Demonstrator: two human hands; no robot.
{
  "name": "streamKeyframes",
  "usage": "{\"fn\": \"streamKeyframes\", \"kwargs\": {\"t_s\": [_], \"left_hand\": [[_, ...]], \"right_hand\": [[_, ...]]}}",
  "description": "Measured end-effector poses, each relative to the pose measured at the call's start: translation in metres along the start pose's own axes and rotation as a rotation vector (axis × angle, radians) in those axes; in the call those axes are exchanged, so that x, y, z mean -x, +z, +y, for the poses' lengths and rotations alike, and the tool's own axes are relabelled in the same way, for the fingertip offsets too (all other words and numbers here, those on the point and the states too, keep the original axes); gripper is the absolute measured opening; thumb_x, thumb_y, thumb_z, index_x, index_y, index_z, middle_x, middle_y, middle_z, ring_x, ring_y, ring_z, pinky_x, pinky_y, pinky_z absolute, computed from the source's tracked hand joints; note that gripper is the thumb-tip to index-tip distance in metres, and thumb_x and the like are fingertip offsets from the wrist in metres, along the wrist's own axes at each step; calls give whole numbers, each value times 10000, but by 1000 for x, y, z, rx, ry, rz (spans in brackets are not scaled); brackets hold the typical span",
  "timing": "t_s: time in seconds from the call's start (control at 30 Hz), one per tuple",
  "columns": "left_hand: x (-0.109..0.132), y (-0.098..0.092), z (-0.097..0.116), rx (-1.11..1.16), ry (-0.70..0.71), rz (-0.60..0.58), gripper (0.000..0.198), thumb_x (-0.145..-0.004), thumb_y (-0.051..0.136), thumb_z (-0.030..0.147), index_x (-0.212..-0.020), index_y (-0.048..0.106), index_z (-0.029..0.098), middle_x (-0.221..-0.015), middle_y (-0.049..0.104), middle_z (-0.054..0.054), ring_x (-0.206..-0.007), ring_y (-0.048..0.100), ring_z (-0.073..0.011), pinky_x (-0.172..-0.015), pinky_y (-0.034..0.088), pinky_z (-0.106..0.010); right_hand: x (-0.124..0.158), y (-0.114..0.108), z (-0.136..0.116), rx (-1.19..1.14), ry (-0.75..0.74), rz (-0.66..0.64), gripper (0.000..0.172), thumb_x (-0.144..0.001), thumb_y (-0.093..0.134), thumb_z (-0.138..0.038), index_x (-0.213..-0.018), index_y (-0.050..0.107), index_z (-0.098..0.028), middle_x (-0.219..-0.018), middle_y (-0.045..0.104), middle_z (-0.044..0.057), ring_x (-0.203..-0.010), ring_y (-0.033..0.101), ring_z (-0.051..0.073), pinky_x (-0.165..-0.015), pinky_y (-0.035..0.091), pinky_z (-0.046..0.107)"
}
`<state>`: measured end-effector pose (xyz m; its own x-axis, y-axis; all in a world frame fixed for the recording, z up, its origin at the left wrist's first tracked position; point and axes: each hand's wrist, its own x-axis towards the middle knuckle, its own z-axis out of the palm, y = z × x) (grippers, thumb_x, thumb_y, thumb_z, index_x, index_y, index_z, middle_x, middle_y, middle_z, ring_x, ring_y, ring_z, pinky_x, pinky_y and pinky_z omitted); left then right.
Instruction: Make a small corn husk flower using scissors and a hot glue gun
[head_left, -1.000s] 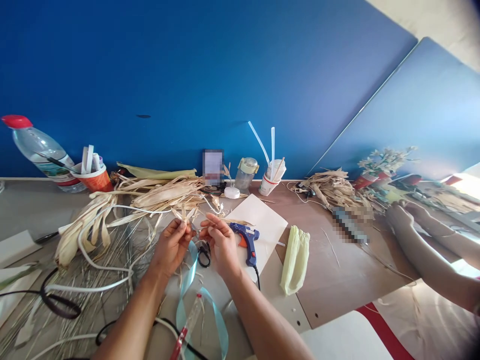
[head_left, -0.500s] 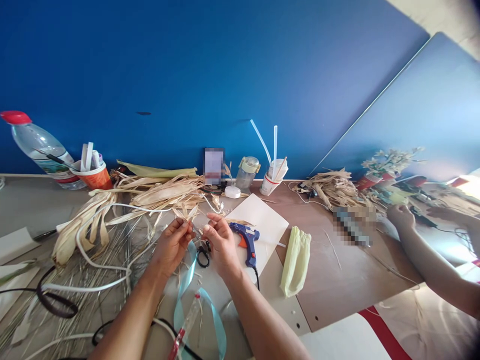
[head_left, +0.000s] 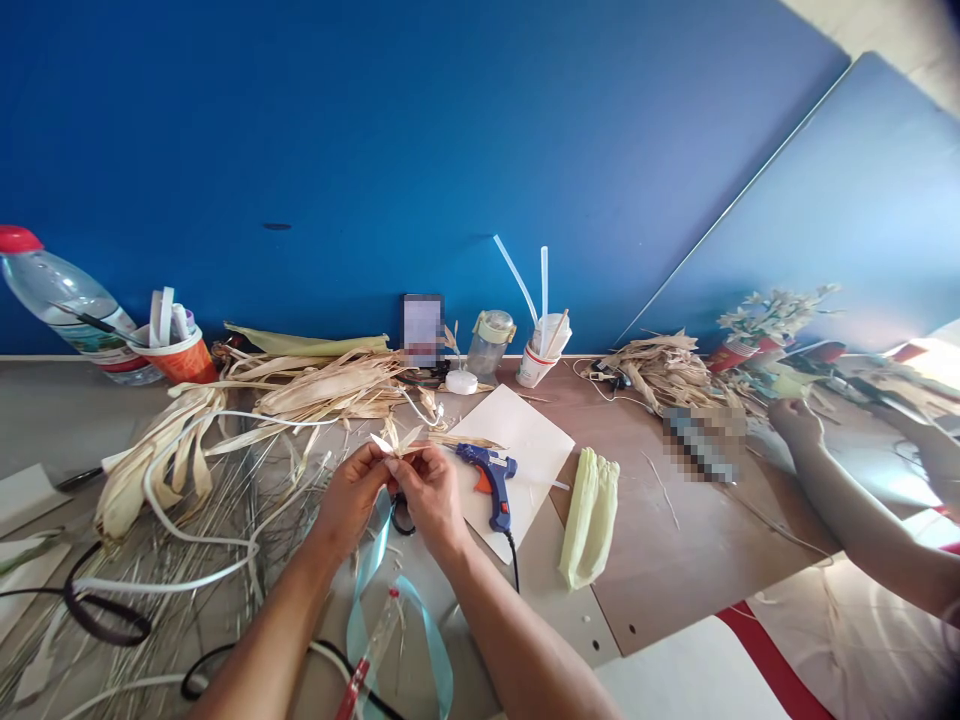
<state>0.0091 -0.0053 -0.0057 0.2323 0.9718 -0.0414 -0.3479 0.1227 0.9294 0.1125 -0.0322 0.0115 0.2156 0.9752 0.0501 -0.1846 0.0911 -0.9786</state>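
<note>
Close together, my left hand point(head_left: 351, 500) and my right hand point(head_left: 433, 500) pinch the base of a small flower of dry corn husk point(head_left: 397, 441). Its pale pointed petals spread upward above my fingertips; the base is hidden by my fingers. Just right of my right hand lies a blue hot glue gun point(head_left: 486, 470) with an orange trigger, partly over a white sheet point(head_left: 531, 425). Below my hands are a black-handled tool point(head_left: 403, 516), mostly covered, and a light blue ribbon point(head_left: 435, 640). A red-and-clear pen-like stick point(head_left: 369, 655) lies between my forearms.
Dry corn husks point(head_left: 330, 385), thin stems point(head_left: 202, 530) and a white cable point(head_left: 172, 580) cover the left side. Cups point(head_left: 536, 368), a jar point(head_left: 491, 345) and a bottle point(head_left: 75, 310) line the blue partition. A pale green husk point(head_left: 589, 520) lies right. Another person's arm point(head_left: 847, 520) reaches in.
My right hand has moved left against my left hand, and its fingers have closed on the husk flower. The petals now stand more upright and spread. The view has shifted slightly.
</note>
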Motion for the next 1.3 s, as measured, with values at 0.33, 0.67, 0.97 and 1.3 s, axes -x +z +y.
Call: {"fn": "streamKeyframes", "kwargs": {"t_s": [0.33,0.67,0.97,1.3], "left_hand": [[5,2,4,-66,-57,-101,194,-762,731,354,-806,679,172,-711,630,-1,-626,533,-124,-633,436,-246],[6,-2,2,-156,-67,-209,180,-825,669,358,-804,652,180,-662,555,26,-593,463,-95,-576,389,-220],[6,-1,7,-207,-42,-195,221,-795,680,391,-765,645,175,-660,560,18,-586,447,-103,-562,371,-231],[5,1,11,-167,23,-79,252,-773,687,430,-765,632,183,-666,590,8,-598,488,-123,-595,408,-256]], "right_hand": [[-6,-8,-5,-326,159,13,256,-693,717,-355,-614,534,-193,-491,488,-71,-421,420,85,-459,351,227],[-9,-13,-15,-467,254,18,275,-594,798,-340,-566,580,-175,-480,487,-61,-452,381,72,-452,322,207],[-8,-14,-19,-452,254,-20,238,-614,783,-316,-573,604,-165,-476,505,-54,-458,421,75,-461,349,209],[-2,-9,-13,-288,197,-45,297,-673,735,-347,-910,697,-172,-536,534,-69,-481,458,89,-500,373,227]]}}
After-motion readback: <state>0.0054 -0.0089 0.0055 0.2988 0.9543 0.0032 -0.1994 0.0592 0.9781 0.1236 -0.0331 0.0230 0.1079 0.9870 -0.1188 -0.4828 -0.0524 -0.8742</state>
